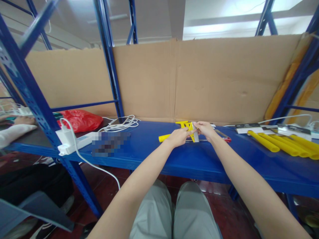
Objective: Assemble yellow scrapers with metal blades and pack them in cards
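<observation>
A yellow plastic piece with an angular frame [183, 124] stands over the blue shelf, and my left hand [177, 137] has its fingers closed on it. My right hand [204, 128] pinches a thin whitish strip [196, 136] against the piece's right side. The fingers partly cover where the two meet. Left of my left hand, the end of a yellow tube [163, 138] shows. Behind and below my right wrist lies a thin metal tool with a red end [226, 139], its kind not clear.
Several yellow tubes [267, 142] lie on the right, before black-and-white packages [249, 127]. At left are a white power strip [86, 140], coiled white cable [124, 125] and a red plastic bag [81, 120]. Cardboard [211, 79] walls the back. Another person's hand [24, 120] shows far left.
</observation>
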`<action>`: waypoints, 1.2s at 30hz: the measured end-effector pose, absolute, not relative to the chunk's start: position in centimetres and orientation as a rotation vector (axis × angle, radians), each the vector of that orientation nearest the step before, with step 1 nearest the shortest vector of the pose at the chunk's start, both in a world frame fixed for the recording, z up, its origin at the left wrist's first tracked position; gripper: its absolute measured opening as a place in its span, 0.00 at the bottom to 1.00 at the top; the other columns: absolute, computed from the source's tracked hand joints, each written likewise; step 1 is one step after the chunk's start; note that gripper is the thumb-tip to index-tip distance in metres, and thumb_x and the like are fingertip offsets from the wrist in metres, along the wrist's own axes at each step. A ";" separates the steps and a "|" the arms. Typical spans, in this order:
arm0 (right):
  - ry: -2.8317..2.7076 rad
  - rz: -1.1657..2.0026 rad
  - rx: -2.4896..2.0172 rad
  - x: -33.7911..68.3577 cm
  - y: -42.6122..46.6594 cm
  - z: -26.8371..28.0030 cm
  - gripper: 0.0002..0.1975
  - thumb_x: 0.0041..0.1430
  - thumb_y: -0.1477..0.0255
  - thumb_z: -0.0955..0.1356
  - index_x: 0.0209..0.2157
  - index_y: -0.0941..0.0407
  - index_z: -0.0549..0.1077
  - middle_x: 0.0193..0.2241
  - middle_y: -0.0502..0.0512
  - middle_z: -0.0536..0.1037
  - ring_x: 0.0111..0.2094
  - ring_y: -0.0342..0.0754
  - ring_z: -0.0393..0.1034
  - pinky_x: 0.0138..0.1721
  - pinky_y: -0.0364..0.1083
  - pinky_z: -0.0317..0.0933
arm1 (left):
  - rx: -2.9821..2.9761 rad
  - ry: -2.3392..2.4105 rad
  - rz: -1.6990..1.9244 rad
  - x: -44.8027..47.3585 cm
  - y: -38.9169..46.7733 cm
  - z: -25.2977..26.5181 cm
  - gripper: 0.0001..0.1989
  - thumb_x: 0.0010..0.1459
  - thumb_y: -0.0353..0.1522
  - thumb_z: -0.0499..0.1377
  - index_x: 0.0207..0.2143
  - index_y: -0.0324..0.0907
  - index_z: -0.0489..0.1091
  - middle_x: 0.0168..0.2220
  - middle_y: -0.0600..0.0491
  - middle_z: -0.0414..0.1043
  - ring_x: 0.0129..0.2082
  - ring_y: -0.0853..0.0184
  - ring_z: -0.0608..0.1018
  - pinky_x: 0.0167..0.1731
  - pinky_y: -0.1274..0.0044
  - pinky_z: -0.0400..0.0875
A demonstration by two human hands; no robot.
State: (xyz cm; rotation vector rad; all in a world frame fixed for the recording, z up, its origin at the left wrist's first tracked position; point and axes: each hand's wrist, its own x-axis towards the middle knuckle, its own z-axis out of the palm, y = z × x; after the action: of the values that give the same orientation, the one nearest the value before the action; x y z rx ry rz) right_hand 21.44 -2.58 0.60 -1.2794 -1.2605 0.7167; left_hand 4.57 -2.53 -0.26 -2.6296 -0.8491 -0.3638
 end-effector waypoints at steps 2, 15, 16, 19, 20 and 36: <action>-1.267 0.700 -1.275 21.4 -2.7 0.6 0.15 0.49 0.62 0.72 0.20 0.58 0.70 0.15 0.47 0.67 0.18 0.39 0.59 0.19 0.39 0.56 | -2.627 -0.848 -0.367 4.5 -2.5 -0.3 0.27 0.65 0.27 0.46 0.65 0.50 0.54 0.49 0.46 0.69 0.49 0.61 0.74 0.46 0.73 0.69; -1.425 0.862 -1.298 22.0 -3.5 1.3 0.10 0.50 0.70 0.72 0.21 0.57 0.70 0.22 0.50 0.73 0.25 0.40 0.65 0.28 0.40 0.62 | -2.588 -0.925 -0.349 4.6 -2.8 -0.2 0.29 0.63 0.24 0.46 0.65 0.50 0.55 0.49 0.47 0.67 0.47 0.62 0.74 0.44 0.73 0.70; -1.433 0.849 -1.307 22.0 -3.5 1.3 0.10 0.50 0.70 0.72 0.21 0.57 0.69 0.22 0.49 0.73 0.25 0.40 0.65 0.28 0.40 0.62 | -2.586 -0.923 -0.349 4.6 -2.8 -0.2 0.29 0.63 0.23 0.46 0.65 0.50 0.55 0.49 0.47 0.68 0.47 0.62 0.74 0.44 0.73 0.70; -1.437 0.793 -1.301 21.9 -3.3 1.1 0.10 0.50 0.70 0.71 0.20 0.57 0.68 0.20 0.48 0.71 0.24 0.40 0.63 0.27 0.40 0.60 | -2.582 -0.917 -0.364 4.7 -2.8 -0.3 0.29 0.63 0.24 0.46 0.66 0.51 0.53 0.49 0.47 0.68 0.47 0.62 0.74 0.43 0.73 0.70; -1.438 0.773 -1.286 21.9 -3.2 1.1 0.10 0.50 0.69 0.70 0.20 0.57 0.67 0.20 0.47 0.70 0.23 0.39 0.63 0.26 0.40 0.59 | -2.579 -0.916 -0.374 4.7 -2.7 -0.3 0.28 0.64 0.25 0.46 0.66 0.50 0.53 0.49 0.46 0.68 0.47 0.62 0.74 0.43 0.73 0.70; -1.380 0.683 -1.135 21.3 -2.5 0.7 0.17 0.47 0.62 0.72 0.20 0.55 0.63 0.17 0.45 0.67 0.18 0.39 0.59 0.18 0.39 0.56 | -2.544 -0.947 -0.448 4.6 -2.2 -0.2 0.27 0.65 0.26 0.45 0.64 0.51 0.56 0.49 0.45 0.69 0.46 0.61 0.74 0.43 0.71 0.70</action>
State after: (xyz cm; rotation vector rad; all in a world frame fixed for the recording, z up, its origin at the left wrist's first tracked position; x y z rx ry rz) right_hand 21.33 -2.51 0.67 -1.1353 -1.3800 0.6835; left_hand 4.61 -2.17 -0.18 -2.5444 -0.9473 -0.4482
